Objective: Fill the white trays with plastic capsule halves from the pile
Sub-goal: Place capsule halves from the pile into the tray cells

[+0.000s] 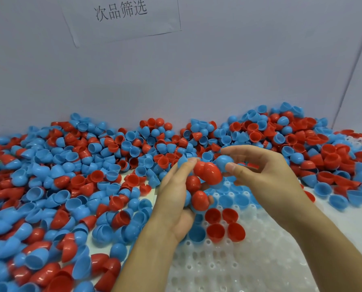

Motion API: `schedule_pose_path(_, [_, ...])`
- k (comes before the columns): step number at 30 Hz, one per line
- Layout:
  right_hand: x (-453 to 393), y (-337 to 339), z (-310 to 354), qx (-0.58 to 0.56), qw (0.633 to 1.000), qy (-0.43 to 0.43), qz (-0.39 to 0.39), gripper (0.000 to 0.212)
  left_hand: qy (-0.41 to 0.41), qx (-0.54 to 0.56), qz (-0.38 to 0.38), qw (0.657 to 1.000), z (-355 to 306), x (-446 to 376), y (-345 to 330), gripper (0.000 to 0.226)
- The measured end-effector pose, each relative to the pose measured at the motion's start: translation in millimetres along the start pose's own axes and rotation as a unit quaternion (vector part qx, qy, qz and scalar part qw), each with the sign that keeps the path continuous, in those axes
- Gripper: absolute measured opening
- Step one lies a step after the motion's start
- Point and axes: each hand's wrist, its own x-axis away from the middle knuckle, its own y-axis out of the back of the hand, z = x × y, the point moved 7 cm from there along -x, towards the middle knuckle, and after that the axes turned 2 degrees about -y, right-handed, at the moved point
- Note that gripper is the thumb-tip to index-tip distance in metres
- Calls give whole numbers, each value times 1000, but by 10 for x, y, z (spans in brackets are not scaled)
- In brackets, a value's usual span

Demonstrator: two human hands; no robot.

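Note:
A big pile of red and blue capsule halves [70, 175] covers the table from the left to the back wall. A white tray [239, 266] with round pockets lies at the lower right; several red halves [225, 227] and blue halves [231, 200] sit in its pockets. My left hand [175, 199] hovers over the tray's left edge and grips a stack of red halves [205, 178] with some blue ones. My right hand [264, 171] pinches a blue half [224, 163] at the top of that stack.
A grey wall rises right behind the pile, with a paper sign [121, 15] taped to it. More halves [333, 165] heap up at the right, spilling over another white tray [359, 140]. A wall corner stands at the far right.

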Motion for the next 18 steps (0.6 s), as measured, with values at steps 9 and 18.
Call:
schedule_pose_path(9, [46,-103,96,-46,998,10,50,29,38,-8,55,998,14,75,-139,52])
schedule_pose_path(18, [23,47,92,-95,994,32,-42,41,60,53,19,997,27,61,-73,21])
